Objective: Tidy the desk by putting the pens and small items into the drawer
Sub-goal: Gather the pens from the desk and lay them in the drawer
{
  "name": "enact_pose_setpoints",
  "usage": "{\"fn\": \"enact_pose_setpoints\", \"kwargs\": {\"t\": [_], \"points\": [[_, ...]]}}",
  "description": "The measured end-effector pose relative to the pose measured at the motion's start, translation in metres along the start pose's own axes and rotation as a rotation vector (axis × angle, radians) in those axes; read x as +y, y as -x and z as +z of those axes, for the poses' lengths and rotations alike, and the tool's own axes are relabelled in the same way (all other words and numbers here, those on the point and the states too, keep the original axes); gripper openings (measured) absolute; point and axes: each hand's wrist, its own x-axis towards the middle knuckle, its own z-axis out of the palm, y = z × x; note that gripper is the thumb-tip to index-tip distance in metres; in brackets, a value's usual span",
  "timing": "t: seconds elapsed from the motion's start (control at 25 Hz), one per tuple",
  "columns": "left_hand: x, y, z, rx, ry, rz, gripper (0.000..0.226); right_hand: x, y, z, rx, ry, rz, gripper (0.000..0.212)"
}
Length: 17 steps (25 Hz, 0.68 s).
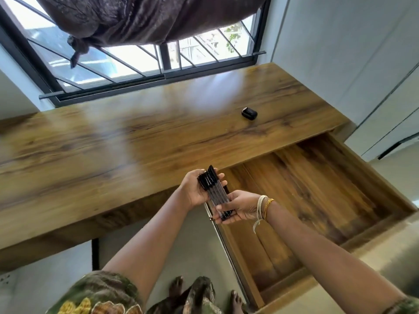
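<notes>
The person holds a bundle of pens (214,192) in both hands, just off the desk's (113,141) front edge and over the left front corner of the open drawer (306,189). The left hand (195,190) cups the capped ends from below, fingers curled around the black caps, while the right hand (240,206) closes around the lower ends of the barrels, thumb across the top. Both hands are clamped on the bundle, one at each end, which seems meant to keep the loose pens lined up side by side so none slips out on the way across.

The pens lie flat between the palms, roughly parallel to the drawer's left side, a sensible heading for laying them lengthwise inside. The drawer is pulled well out below the desk's right end, and its wooden floor shows nothing in it.

A small black case (249,113) sits alone on the desk toward the right back, well apart from the hands. It looks like the only small item left on the desk.

The pens are likely about to go into the drawer. The case would come after, so the task seems roughly halfway. Letting go unevenly could scatter the pens.
</notes>
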Motion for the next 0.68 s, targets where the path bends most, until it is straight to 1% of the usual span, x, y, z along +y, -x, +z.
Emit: {"fn": "enact_pose_setpoints", "kwargs": {"t": [0.12, 0.24, 0.32, 0.44, 0.52, 0.56, 0.6, 0.68], "points": [[-0.03, -0.007, 0.015, 0.044, -0.038, 0.018, 0.038, 0.023, 0.018, -0.024, 0.024, -0.029, 0.04, 0.019], [-0.049, -0.007, 0.029, 0.156, -0.171, 0.069, 0.023, 0.043, 0.028, -0.043, 0.054, -0.058, 0.046, 0.018], [-0.055, -0.006, 0.032, 0.268, -0.369, 0.142, 0.016, 0.054, 0.031, -0.052, 0.074, -0.064, 0.074, 0.019], [-0.062, -0.01, 0.02, 0.497, -0.824, 0.355, 0.022, 0.075, 0.027, -0.058, 0.126, -0.068, 0.116, 0.015], [-0.068, -0.008, 0.01, 0.615, -1.027, 0.457, 0.018, 0.091, 0.023, -0.059, 0.172, -0.075, 0.152, 0.013], [-0.072, -0.008, 0.006, 0.646, -1.072, 0.455, 0.014, 0.099, 0.021, -0.059, 0.191, -0.07, 0.171, 0.014], [-0.076, -0.007, 0.003, 0.662, -1.094, 0.413, 0.015, 0.106, 0.019, -0.06, 0.202, -0.058, 0.188, 0.013], [-0.084, -0.006, 0.0, 0.688, -1.128, 0.272, 0.033, 0.115, 0.013, -0.06, 0.228, -0.035, 0.226, 0.01]]}}
